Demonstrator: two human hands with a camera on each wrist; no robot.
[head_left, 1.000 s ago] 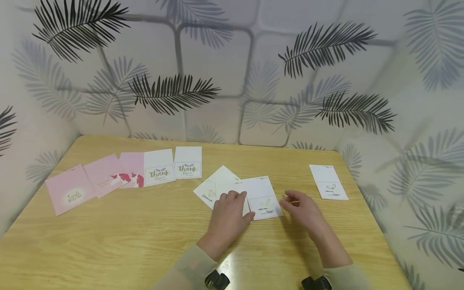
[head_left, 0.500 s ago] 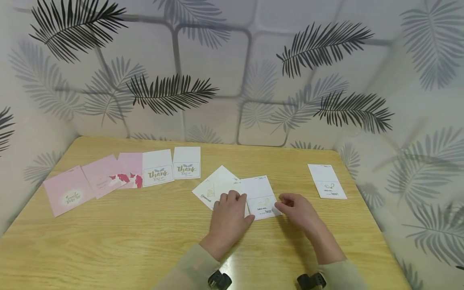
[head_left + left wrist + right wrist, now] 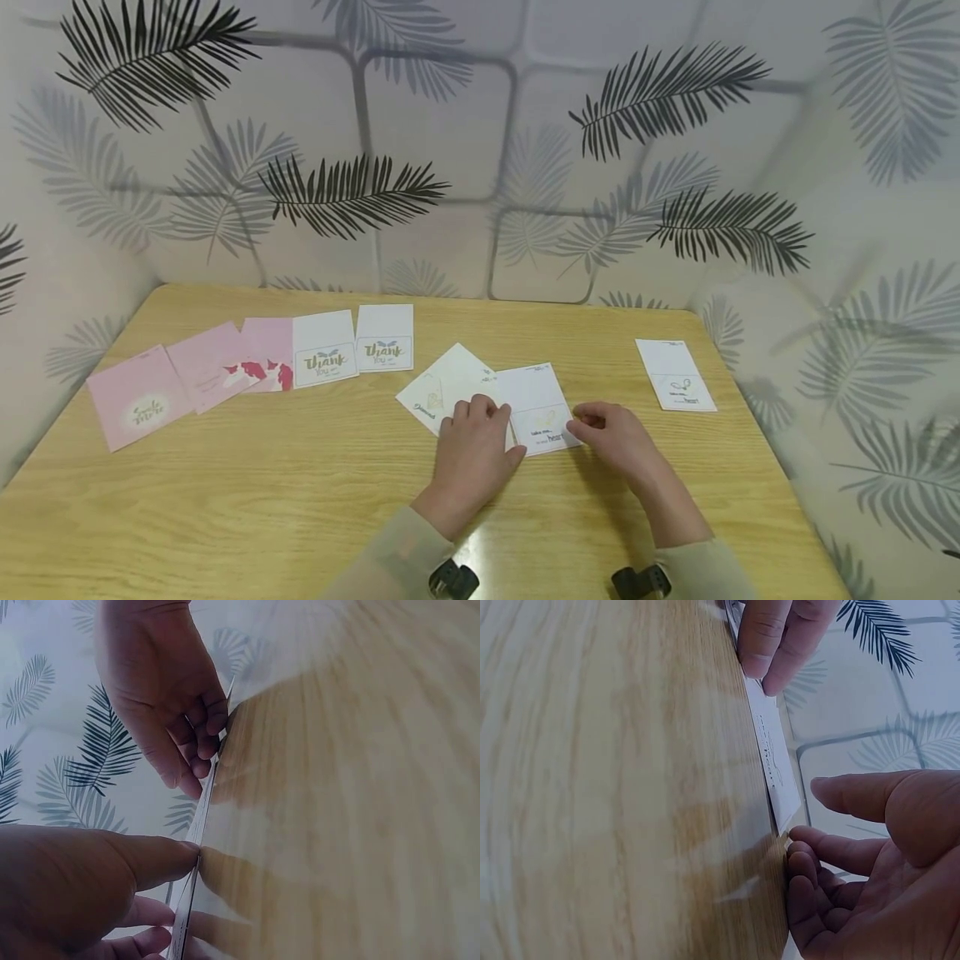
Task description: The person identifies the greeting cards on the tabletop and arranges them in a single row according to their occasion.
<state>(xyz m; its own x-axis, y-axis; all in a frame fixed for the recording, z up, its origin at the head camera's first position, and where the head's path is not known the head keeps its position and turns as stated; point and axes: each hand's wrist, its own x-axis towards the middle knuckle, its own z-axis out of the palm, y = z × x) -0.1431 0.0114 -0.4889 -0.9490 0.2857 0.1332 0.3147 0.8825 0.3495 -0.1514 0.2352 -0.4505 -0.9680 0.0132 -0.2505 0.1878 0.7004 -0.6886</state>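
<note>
A white card [image 3: 528, 387] printed with "take me... to your heart" lies near the table's middle, partly overlapping cream cards [image 3: 453, 367] turned at an angle. My left hand [image 3: 476, 454] rests over the cream cards, its thumb [image 3: 176, 859] touching the white card's near left corner. At the white card's right edge is my right hand [image 3: 618, 442], fingers loosely curled. The right wrist view shows its thumb [image 3: 847, 799] held apart above the card, while the index fingertip [image 3: 799, 832] is at the card's corner. What lies under the left palm is hidden.
To the left runs a row of pink cards [image 3: 135, 392] and two white "Thank you" cards [image 3: 322, 329]. Another white card [image 3: 667, 362] lies alone near the right edge of the wooden table [image 3: 300, 500]. A leaf-patterned wall covering [image 3: 435, 250] stands behind.
My right hand has moved slightly left, up to the white card's right edge. The left hand has stayed on the cards. The whole view has shifted a little.
</note>
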